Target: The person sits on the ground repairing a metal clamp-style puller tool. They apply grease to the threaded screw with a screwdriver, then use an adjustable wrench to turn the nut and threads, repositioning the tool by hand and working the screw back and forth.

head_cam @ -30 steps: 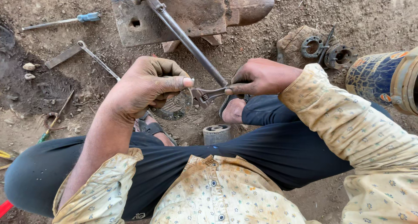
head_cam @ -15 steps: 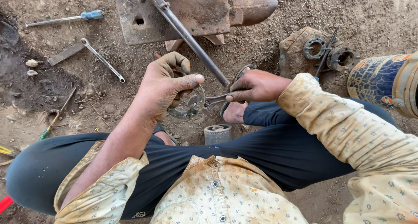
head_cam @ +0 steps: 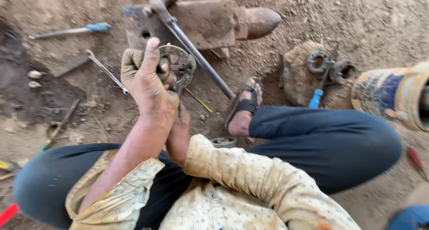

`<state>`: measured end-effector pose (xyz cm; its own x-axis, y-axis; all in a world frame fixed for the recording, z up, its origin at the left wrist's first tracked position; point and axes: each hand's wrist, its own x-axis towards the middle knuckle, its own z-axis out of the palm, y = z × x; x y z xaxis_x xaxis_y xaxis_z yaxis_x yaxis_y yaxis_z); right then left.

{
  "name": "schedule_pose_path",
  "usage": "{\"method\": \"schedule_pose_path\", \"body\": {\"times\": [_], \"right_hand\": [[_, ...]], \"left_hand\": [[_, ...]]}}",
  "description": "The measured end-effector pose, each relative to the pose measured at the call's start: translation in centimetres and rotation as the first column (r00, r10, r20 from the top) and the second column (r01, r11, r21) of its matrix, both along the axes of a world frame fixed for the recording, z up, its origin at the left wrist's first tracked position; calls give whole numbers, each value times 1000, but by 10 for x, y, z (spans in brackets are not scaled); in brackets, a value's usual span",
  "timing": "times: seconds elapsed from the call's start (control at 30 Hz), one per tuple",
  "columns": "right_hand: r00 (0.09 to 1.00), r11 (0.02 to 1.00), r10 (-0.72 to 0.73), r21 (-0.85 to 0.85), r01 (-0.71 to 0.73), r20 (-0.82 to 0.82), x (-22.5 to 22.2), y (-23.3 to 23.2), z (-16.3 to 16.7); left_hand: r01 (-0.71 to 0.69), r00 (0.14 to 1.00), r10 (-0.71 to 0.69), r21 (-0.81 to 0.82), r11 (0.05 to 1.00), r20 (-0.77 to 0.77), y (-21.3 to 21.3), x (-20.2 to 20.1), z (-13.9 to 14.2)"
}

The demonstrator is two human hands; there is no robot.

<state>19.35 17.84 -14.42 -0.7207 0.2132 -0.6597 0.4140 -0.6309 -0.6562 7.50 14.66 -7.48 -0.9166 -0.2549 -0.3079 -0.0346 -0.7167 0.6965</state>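
A round metal part (head_cam: 178, 65) with springs in its middle is gripped by the left hand (head_cam: 146, 80), fingers curled tight around its rim, at about ten o'clock in the view. The right hand (head_cam: 178, 131) sits just beneath, largely hidden behind the left wrist, so its finger state cannot be told. A long steel bar (head_cam: 192, 47) and a rusty anvil (head_cam: 210, 22) lie at twelve o'clock, a spanner (head_cam: 106, 71) at nine.

single head view, looking steeply down, close over lap.
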Motion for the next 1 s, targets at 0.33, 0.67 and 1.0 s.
{"method": "schedule_pose_path", "body": {"times": [0.33, 0.67, 1.0], "right_hand": [[791, 721, 612, 422, -551, -12, 17, 91, -16], [385, 81, 885, 726, -683, 263, -51, 228, 44], [-15, -330, 899, 655, -679, 437, -93, 237, 78]], "left_hand": [[22, 995, -27, 49, 999, 97, -52, -20, -9], [596, 798, -575, -92, 798, 179, -55, -8, 15], [864, 503, -827, -150, 480, 251, -43, 3, 26]]}}
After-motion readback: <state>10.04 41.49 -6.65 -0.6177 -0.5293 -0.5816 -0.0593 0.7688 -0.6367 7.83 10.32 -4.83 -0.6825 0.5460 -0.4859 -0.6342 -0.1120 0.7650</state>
